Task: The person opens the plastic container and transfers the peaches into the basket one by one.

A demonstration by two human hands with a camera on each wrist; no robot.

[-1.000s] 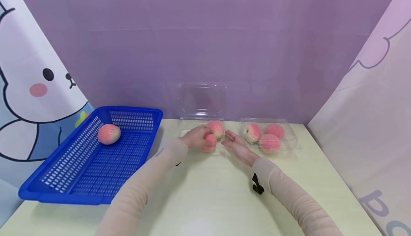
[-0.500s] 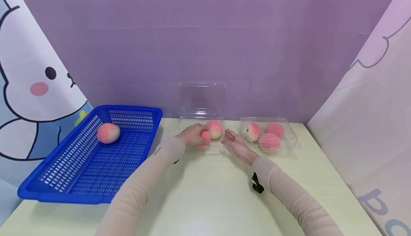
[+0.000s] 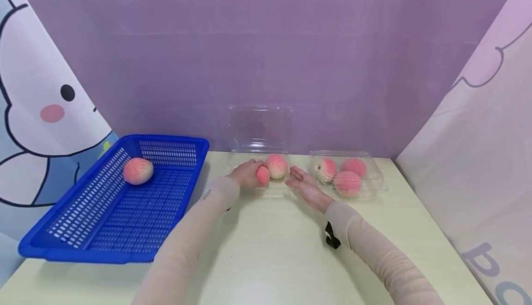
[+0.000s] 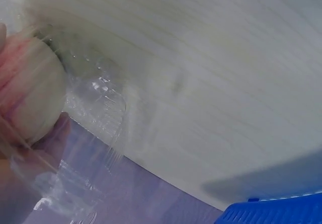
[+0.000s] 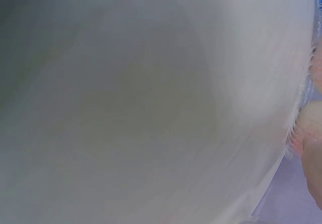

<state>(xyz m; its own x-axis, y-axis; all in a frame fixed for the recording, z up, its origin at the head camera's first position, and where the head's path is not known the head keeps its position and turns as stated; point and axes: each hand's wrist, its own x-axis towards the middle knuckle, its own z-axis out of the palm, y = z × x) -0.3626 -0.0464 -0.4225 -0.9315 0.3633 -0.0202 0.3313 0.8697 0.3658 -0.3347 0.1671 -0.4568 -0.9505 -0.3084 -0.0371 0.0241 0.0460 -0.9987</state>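
My left hand grips a pink peach over the clear plastic clamshell box, whose lid stands raised at the back. In the left wrist view that peach shows its pale side, with fingers around it. Another peach sits in the same box, just right of the held one. My right hand is held beside the box's right side with fingers straight and palm turned inward, holding nothing. In the right wrist view only a bit of the hand shows at the edge.
A second clear box on the right contains three peaches. At left stands a blue perforated basket with one peach inside. The purple backdrop rises directly behind the table.
My left hand has shifted the gripped peach slightly left within the open box, and more of the peach behind shows. The right hand stays nearly still.
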